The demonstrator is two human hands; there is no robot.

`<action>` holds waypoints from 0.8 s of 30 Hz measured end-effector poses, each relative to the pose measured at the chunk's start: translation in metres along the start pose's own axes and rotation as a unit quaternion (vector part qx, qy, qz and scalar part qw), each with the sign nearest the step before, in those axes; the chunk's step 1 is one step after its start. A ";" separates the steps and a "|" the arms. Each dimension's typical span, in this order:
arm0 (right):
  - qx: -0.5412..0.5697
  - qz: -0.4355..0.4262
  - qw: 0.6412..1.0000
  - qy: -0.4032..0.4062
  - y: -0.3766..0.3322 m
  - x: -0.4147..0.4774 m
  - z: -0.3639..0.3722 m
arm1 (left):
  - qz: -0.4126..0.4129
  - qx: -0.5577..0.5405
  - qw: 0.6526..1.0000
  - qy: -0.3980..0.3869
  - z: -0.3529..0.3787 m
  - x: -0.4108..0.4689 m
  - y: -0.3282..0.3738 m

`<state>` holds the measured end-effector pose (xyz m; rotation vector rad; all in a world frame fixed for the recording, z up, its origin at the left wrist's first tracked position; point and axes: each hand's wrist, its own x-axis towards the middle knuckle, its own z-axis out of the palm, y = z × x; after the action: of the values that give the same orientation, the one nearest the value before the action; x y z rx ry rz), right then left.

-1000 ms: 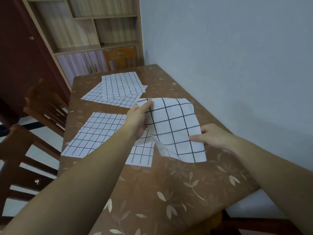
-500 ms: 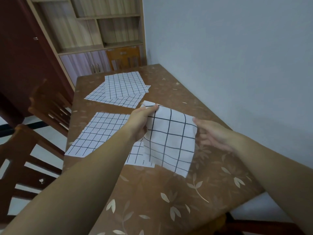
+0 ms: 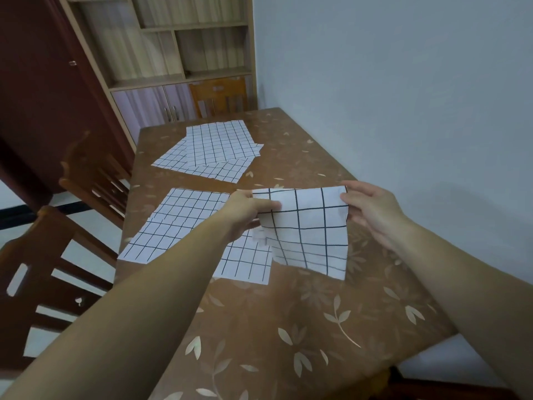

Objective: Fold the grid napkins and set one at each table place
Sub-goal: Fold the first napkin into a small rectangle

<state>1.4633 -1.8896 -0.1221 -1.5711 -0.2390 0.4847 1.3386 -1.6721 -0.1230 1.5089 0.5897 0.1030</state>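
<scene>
Left hand: we see the left hand [image 3: 245, 210] pinching the top left corner of the held napkin [image 3: 308, 235], thumb laid flat across the front of the cloth and the other fingers curled behind it.
Right hand: the right hand [image 3: 372, 210] pinches the top right corner of the same cloth, thumb at the top edge and the other fingers loosely bent below the corner.
Held napkin: white with a black grid, it is stretched between the two hands along its top edge and hangs down from them. Its lower edge is close over the bench [image 3: 288, 327]; we cannot tell whether it touches, or how many layers it has.
Flat napkin: the flat napkin [image 3: 184, 223] lies spread on the bench, below and to the left of the left hand. The left forearm crosses over it and the hanging cloth hides its right edge.
Napkin pile: beyond both hands we see the napkin pile [image 3: 213, 151], several grid cloths overlapping at different angles.
Bench: brown with a pale leaf pattern, it runs along the wall [image 3: 403, 82] on the right hand's side.
Chairs: a near chair [image 3: 43, 269] stands left of the left forearm, and a far chair [image 3: 222, 95] stands beyond the pile.
Background: a shelf cabinet [image 3: 178, 53] stands behind the far chair.
</scene>
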 end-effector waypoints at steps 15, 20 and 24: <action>-0.090 -0.057 0.994 0.017 -0.009 0.000 -0.009 | 0.089 0.015 0.994 0.059 0.005 -0.001 0.003; -0.044 -0.042 0.998 0.011 -0.013 -0.003 -0.009 | 0.104 -0.054 0.992 0.054 0.008 0.001 0.005; -0.062 -0.058 0.996 0.041 -0.013 -0.004 -0.009 | 0.106 -0.058 0.990 0.072 0.008 0.002 0.006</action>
<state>1.4660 -1.8983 -0.1088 -1.6836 -0.3013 0.3193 1.3457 -1.6778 -0.1184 1.4541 0.5269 0.4077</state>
